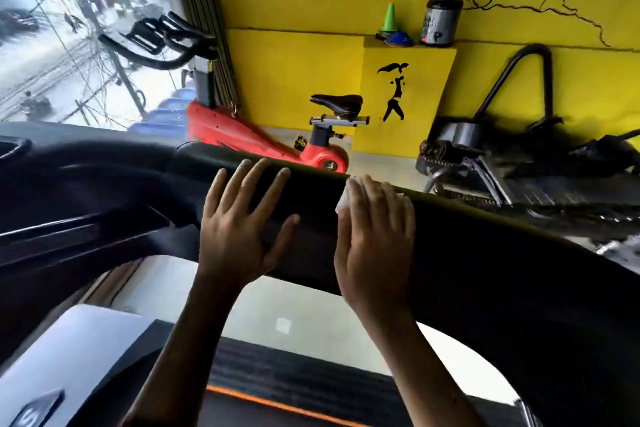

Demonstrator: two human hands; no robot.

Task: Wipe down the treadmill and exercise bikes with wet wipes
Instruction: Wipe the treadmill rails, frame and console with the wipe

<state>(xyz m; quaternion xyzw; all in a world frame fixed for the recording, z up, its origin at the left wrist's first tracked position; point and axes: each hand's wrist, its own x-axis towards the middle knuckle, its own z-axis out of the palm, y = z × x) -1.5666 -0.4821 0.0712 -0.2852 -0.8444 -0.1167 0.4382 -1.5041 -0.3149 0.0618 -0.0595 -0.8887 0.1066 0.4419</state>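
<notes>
The treadmill's black console point(467, 253) stretches across the middle of the head view. My left hand point(239, 222) lies flat on its top with fingers spread and straight. To its right, my right hand point(375, 236) presses a white wet wipe point(348, 196) against the console surface, near its far edge; most of the wipe is hidden under the fingers. The treadmill belt point(294, 381) with an orange stripe shows below my arms. A red exercise bike point(263, 139) with black handlebars and a black saddle stands beyond the console by the window.
A yellow wall with a ledge carries a green cone point(389, 19) and a dark tub point(441, 19). Another black machine point(519, 156) stands at the right. A large window point(69, 45) fills the upper left. A grey side cover point(69, 357) is at lower left.
</notes>
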